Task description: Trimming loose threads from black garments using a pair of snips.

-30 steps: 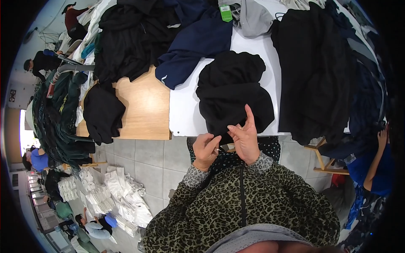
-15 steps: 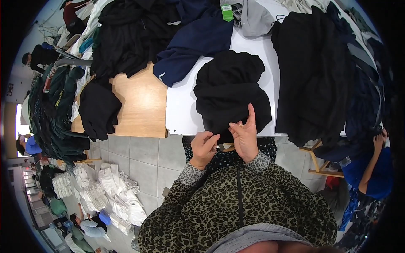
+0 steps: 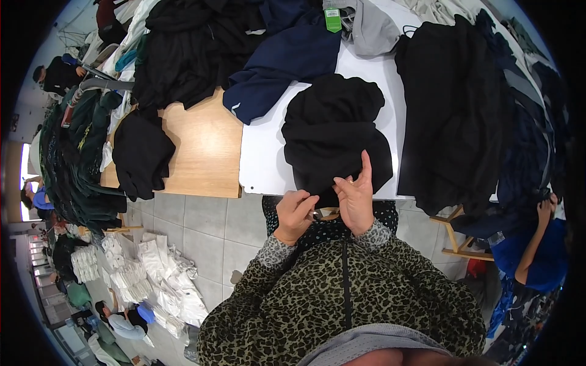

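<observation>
Moved: almost nothing | left grip pinching black garment | right grip over it, index extended, hold unclear

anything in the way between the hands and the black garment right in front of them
Nothing visible is: the left hand and right hand are at the near edge of the black garment, and the navy garment lies beyond, to the left.

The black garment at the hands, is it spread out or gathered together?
Gathered: the black garment lies in a compact, rounded heap, a fold running across it, white tabletop showing on both sides.
</observation>
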A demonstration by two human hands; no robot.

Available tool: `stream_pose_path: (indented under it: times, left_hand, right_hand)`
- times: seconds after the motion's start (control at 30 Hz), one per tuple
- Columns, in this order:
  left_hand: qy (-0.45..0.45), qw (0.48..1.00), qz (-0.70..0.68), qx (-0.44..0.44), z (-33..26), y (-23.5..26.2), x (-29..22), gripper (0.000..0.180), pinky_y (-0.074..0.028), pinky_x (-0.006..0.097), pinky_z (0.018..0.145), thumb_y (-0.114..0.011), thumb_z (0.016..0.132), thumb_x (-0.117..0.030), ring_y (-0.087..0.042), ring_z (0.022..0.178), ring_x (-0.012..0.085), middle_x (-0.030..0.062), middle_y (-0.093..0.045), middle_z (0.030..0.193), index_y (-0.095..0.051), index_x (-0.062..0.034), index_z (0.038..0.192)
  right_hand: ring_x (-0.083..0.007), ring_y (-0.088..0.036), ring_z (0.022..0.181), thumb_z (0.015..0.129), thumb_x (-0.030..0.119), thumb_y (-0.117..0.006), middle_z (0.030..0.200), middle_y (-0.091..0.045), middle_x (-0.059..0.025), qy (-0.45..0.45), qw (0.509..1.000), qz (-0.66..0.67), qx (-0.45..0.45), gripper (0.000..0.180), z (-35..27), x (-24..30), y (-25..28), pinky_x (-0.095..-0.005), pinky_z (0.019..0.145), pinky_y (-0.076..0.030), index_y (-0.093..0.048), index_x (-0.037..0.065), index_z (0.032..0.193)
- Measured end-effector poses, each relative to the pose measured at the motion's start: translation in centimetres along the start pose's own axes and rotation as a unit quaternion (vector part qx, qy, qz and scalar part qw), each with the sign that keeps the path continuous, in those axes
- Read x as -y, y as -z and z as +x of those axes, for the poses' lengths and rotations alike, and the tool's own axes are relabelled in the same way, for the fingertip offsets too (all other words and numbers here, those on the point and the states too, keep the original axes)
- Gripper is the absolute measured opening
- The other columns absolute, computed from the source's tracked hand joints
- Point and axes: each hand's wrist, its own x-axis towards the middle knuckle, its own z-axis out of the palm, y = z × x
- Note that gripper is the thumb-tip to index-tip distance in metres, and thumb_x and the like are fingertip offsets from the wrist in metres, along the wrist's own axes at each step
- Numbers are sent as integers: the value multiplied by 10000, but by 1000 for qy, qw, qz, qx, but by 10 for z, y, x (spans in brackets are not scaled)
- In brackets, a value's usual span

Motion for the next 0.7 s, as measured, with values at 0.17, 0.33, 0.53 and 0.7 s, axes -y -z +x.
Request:
stream_pose_path:
  times: [0.17, 0.33, 0.53, 0.7]
  left_hand:
    - [164, 972, 76, -151, -4, 16, 25, 161, -446, 266, 616, -621, 728, 76, -551, 717, 202, 77, -574, 805, -641, -29, 848]
    - [402, 905, 26, -135, -22, 50, 79, 151, -399, 228, 587, -608, 753, 42, -440, 638, 98, 29, -525, 824, -616, 11, 900]
    - [399, 911, 54, -90, -40, 44, 61, 220, -377, 229, 564, -576, 744, 60, -386, 617, 93, 44, -497, 917, -618, 2, 951]
    - [319, 945, 16, -77, -20, 21, 42, 184, -366, 215, 532, -600, 765, 63, -397, 612, 76, 41, -485, 949, -614, -6, 935]
  right_hand:
    - [-160, -589, 977, 860, -43, -563, 1059, -569, -89, -37, 983, -100, 150, 485, 0, -6, 15, -322, 896, -488, -414, 8, 1318]
    - [-95, -615, 796, 883, 3, -564, 900, -631, -50, 8, 945, -296, 138, 162, -19, -6, 62, -205, 706, -486, -632, -21, 1028]
    - [-101, -568, 757, 840, -10, -600, 1008, -554, -56, 193, 862, -468, -38, 169, -15, 22, 118, -215, 668, -463, -618, 0, 1007]
    - [-237, -550, 912, 755, 66, -692, 1038, -570, -94, 247, 759, -602, -10, 270, -8, 37, 113, -317, 768, -455, -629, 20, 1013]
